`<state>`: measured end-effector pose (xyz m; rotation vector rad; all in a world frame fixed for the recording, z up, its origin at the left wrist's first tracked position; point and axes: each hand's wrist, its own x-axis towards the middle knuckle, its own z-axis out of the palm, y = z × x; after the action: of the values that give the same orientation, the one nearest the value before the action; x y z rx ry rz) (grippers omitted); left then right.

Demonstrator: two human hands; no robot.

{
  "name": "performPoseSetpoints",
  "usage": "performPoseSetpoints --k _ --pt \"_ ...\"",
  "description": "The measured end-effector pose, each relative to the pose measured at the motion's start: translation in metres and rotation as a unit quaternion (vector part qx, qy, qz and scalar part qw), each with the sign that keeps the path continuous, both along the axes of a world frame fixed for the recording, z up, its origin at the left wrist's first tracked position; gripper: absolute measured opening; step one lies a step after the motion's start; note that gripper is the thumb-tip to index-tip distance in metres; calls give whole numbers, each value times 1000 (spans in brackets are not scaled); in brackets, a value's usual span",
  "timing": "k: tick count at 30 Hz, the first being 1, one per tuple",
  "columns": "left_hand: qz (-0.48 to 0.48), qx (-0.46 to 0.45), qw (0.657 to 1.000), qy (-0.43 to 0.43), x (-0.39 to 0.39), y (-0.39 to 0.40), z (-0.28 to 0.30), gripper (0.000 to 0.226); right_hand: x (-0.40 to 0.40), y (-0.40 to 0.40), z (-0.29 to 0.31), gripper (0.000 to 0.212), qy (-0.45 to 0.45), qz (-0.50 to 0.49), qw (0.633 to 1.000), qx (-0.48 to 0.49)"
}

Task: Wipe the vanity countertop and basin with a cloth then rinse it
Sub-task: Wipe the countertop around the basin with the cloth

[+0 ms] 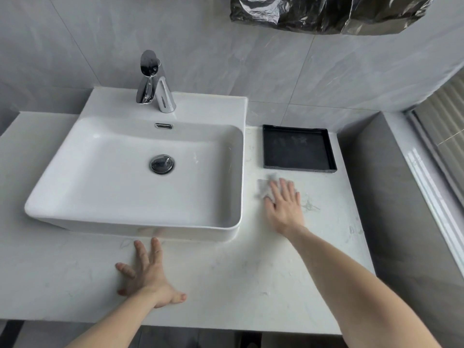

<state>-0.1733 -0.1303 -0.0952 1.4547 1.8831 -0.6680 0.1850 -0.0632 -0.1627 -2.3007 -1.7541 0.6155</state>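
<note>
Grey-tiled wall behind; white marbled countertop carries a white rectangular basin with chrome faucet and closed drain plug. Cloth: small, pale grey, crumpled, lying flat on the countertop right of the basin, just in front of a black tray. Right hand presses on it, fingers straight and slightly spread; most of the cloth is hidden beneath the palm. Left hand rests flat on the countertop before the basin, fingers splayed wide, holding nothing. Crinkled dark foil is cut off at the top edge.
</note>
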Motion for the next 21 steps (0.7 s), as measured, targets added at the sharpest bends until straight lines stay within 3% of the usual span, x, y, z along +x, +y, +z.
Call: performPoseSetpoints --k 4,8,10,13,18,21 --pt "2 2 1000 -1 0 0 1 166 97 -43 2 57 -21 -171 985 -16" --pt "5 -3 1000 -4 2 0 5 165 121 -61 29 51 1 -223 975 -4" --pt "5 -4 1000 -3 3 0 7 165 93 -57 43 48 26 -203 978 41" --pt "6 -5 1000 0 3 0 9 165 31 -42 47 45 68 -87 989 99" --pt "2 -3 1000 6 3 0 6 166 -58 -22 13 54 26 100 995 -4" --pt "-3 -1 1000 7 2 0 6 165 -46 -34 -2 58 6 91 996 12"
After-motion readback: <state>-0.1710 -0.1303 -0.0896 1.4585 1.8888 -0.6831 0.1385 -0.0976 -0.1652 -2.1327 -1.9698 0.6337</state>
